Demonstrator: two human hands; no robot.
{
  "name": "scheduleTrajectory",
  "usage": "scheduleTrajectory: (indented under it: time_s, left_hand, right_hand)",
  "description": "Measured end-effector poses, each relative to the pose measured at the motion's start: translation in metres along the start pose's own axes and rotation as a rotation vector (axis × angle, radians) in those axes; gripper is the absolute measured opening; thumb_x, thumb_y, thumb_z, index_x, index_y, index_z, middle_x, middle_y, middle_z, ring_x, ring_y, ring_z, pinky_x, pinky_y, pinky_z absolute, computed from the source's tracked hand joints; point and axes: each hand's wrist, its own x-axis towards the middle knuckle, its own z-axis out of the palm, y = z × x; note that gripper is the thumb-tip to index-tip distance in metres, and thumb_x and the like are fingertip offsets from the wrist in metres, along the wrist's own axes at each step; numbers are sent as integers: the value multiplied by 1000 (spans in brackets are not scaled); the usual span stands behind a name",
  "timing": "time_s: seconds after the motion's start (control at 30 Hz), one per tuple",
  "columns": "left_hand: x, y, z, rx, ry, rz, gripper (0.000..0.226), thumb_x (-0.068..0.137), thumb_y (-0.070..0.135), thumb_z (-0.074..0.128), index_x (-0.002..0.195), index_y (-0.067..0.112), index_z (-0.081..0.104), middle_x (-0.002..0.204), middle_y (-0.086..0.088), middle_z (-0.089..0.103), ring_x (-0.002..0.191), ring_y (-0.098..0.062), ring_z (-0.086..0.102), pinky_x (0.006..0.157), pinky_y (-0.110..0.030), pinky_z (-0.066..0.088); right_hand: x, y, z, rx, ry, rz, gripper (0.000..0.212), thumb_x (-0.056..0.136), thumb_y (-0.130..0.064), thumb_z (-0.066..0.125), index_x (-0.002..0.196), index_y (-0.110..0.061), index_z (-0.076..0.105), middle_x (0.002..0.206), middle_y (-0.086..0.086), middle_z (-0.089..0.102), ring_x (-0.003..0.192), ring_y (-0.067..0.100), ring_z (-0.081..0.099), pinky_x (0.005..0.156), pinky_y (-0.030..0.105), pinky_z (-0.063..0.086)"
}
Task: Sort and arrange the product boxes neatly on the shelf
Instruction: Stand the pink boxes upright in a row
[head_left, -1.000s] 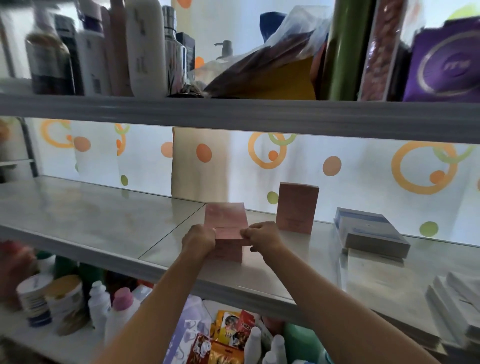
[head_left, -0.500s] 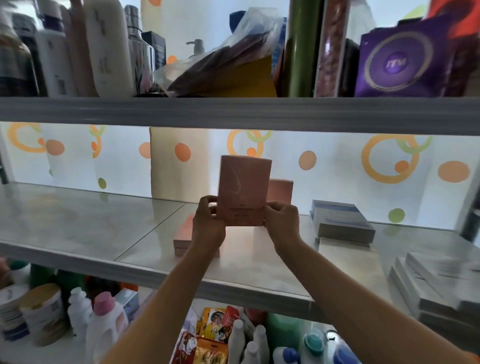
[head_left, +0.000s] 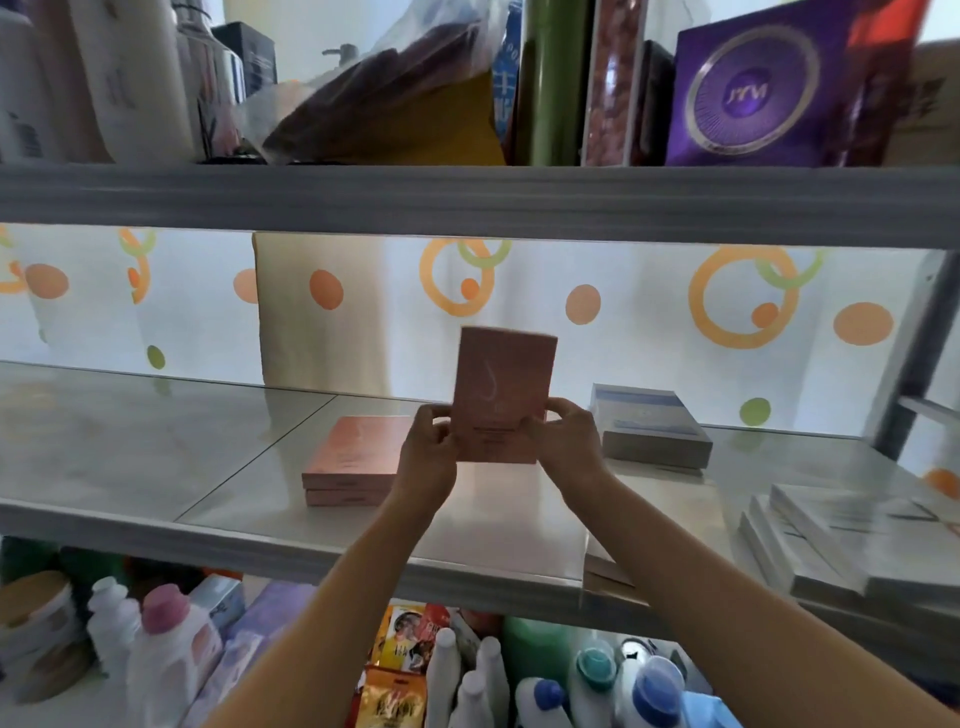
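Observation:
I hold a pink product box (head_left: 501, 387) upright over the middle shelf (head_left: 156, 452). My left hand (head_left: 428, 457) grips its lower left edge and my right hand (head_left: 569, 441) grips its lower right edge. To the left of my hands, two flat pink boxes (head_left: 350, 460) lie stacked on the shelf. A grey and blue box (head_left: 649, 428) lies flat to the right. Any box standing behind the held one is hidden.
White flat boxes (head_left: 841, 545) are piled at the shelf's right end. The upper shelf (head_left: 467, 200) carries bottles, a plastic bag and a purple box (head_left: 753, 88). Bottles and snack packets (head_left: 405, 649) fill the lower shelf. A metal upright (head_left: 919, 358) stands at the right.
Both hands lifted the top pink box off the stack, turned it upright, and carried it back and right. The flat pink stack now lies uncovered on the left.

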Motion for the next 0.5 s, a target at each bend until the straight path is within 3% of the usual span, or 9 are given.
scheduleTrajectory:
  time_s: [0.1, 0.2, 0.3, 0.4, 0.5]
  left_hand:
    - [2, -16, 11, 312, 28, -7, 15, 95, 14, 51, 105, 24, 53, 98, 8, 70, 78, -13, 66, 63, -22, 47]
    - [15, -33, 15, 523, 75, -26, 17, 94, 20, 46, 108, 28, 53, 107, 4, 73, 92, -21, 65, 76, -31, 48]
    - [33, -39, 21, 545, 65, -54, 14, 92, 16, 46, 102, 22, 54, 110, -6, 70, 95, -27, 62, 77, -33, 43]
    - [49, -36, 30, 487, 69, -70, 9, 92, 7, 46, 98, 10, 53, 107, -15, 67, 93, -31, 58, 72, -31, 38]
    - [64, -40, 33, 466, 87, -75, 11, 93, 10, 46, 98, 9, 56, 104, -13, 67, 93, -33, 60, 73, -34, 41]
  right_hand:
    - [3, 14, 8, -9, -21, 72, 29, 89, -21, 61, 119, -22, 63, 96, -6, 64, 83, 12, 63, 70, 26, 47]
    - [14, 26, 18, -3, -46, 138, 37, 87, -20, 65, 123, -18, 55, 103, -2, 63, 92, 19, 63, 79, 30, 51]
    - [38, 30, 30, -28, -114, 168, 61, 67, -40, 78, 121, -19, 56, 105, -3, 69, 95, 19, 67, 89, 38, 57]
    - [67, 37, 42, -63, -148, 136, 98, 40, -68, 82, 124, -22, 58, 101, -6, 72, 91, 16, 70, 86, 37, 59]
    - [88, 41, 50, -34, -167, 141, 105, 34, -64, 88, 125, -23, 54, 105, -7, 70, 96, 15, 69, 91, 36, 57]
